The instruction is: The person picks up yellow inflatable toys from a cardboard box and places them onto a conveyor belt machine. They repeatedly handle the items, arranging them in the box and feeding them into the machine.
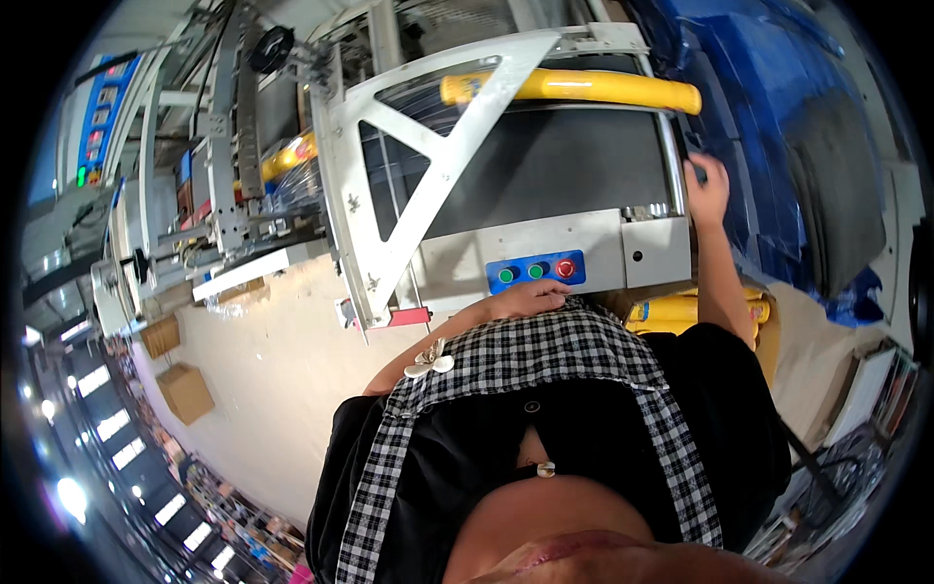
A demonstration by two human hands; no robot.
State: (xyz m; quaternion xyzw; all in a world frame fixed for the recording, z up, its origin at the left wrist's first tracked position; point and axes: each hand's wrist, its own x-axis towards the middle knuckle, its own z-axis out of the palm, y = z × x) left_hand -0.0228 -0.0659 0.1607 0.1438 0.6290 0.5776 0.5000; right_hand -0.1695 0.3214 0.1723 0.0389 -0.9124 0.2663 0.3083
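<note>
right hand (707,182) at two o'clock, fingers curled, grips the conveyor's rail (671,165). left hand (530,297) lies flat below a blue panel (536,271) with three buttons: two green, one red. one yellow roll (574,88) at twelve.

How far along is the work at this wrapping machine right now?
Done: one yellow wrapped pack lies on the dark belt. In hand: the left hand is at the blue button panel; the right hand is on the machine's right rail. Left: more yellow packs wait in a box below.

Two cardboard boxes (173,365) sit on the floor (292,389).
</note>
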